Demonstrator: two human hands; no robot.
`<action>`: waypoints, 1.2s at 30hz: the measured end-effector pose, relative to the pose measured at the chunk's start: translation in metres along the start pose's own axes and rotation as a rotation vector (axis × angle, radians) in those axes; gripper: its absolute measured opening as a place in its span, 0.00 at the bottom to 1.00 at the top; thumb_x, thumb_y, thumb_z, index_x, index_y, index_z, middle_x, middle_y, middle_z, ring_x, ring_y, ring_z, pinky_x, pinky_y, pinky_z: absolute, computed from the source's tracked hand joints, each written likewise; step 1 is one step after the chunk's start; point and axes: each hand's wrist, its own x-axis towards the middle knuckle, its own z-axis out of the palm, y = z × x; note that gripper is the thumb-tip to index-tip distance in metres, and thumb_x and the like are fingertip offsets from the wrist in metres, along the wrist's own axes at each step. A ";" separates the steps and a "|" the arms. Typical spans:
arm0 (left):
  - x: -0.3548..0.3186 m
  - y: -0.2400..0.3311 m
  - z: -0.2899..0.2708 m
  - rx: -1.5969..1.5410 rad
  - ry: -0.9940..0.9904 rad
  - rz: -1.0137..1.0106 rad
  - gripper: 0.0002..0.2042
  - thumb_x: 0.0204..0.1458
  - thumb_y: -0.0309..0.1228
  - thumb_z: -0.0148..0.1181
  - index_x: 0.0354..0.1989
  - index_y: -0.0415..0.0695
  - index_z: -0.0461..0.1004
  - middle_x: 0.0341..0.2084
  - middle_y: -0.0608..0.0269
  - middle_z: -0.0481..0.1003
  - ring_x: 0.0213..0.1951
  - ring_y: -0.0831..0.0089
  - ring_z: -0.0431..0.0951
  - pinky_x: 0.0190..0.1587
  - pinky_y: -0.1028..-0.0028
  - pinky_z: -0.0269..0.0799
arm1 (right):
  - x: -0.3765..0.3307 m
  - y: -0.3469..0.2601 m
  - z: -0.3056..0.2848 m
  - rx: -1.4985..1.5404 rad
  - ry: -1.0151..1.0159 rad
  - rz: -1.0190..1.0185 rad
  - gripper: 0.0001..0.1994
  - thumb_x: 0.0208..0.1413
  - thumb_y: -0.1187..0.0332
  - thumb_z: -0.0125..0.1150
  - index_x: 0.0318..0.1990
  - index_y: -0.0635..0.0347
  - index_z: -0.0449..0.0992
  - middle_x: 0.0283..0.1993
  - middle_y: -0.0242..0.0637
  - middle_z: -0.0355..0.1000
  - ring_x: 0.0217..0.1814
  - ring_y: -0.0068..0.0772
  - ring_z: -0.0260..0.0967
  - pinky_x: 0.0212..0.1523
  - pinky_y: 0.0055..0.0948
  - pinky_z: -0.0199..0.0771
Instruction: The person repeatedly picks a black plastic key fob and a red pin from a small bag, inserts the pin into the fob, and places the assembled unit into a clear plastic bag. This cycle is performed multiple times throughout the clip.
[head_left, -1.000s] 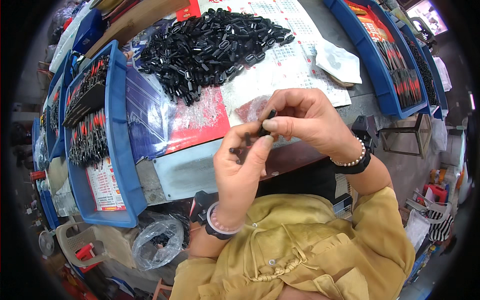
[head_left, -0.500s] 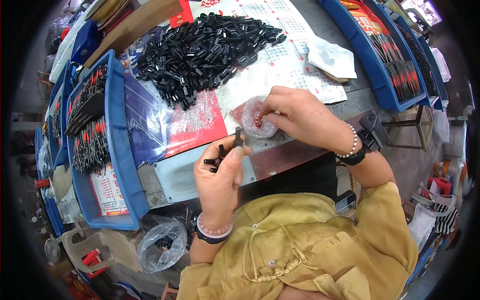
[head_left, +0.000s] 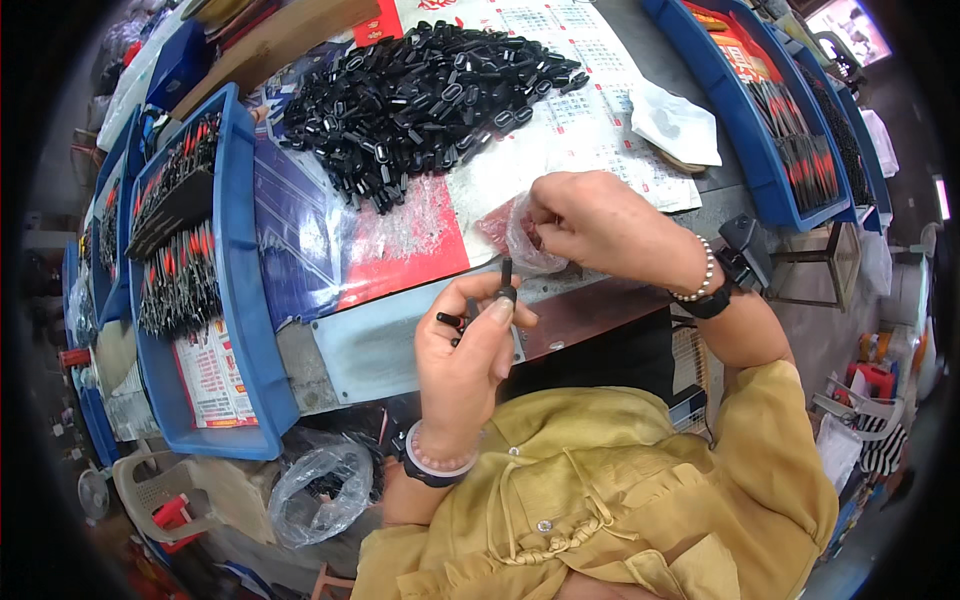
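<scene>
My left hand [head_left: 462, 350] is closed around several small black rod-like parts. One black part [head_left: 507, 274] stands upright between its thumb and forefinger, while others poke out to the left between the fingers. To the right, my right hand [head_left: 622, 228] has its fingertips bent down into the mouth of a small clear plastic bag [head_left: 524, 242] on the table edge. Red bits show through the bag. The fingers are pinched together, and whatever they grip is hidden. Beyond both hands lies a large heap of small black plastic parts [head_left: 415, 110], some with pale oval rings.
Blue bins [head_left: 265, 335] with black, red-tipped pieces stand at the left. Another blue bin [head_left: 765, 165] with similar pieces is at the right. Printed sheets [head_left: 305, 230] cover the table, with a white folded paper [head_left: 672, 122] at the back right. A clear plastic bag [head_left: 320, 495] hangs below.
My left hand has shifted slightly right and up, bringing the upright black part closer to the small bag. My right fingertips have gone deeper into the bag's mouth.
</scene>
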 end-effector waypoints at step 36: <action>-0.003 -0.003 0.020 0.184 -0.007 0.007 0.08 0.58 0.23 0.53 0.44 0.36 0.69 0.24 0.64 0.75 0.16 0.90 0.62 0.18 0.87 0.58 | -0.034 -0.017 0.003 1.310 -0.007 0.312 0.08 0.58 0.71 0.60 0.41 0.67 0.76 0.32 0.34 0.74 0.30 0.17 0.71 0.32 0.17 0.73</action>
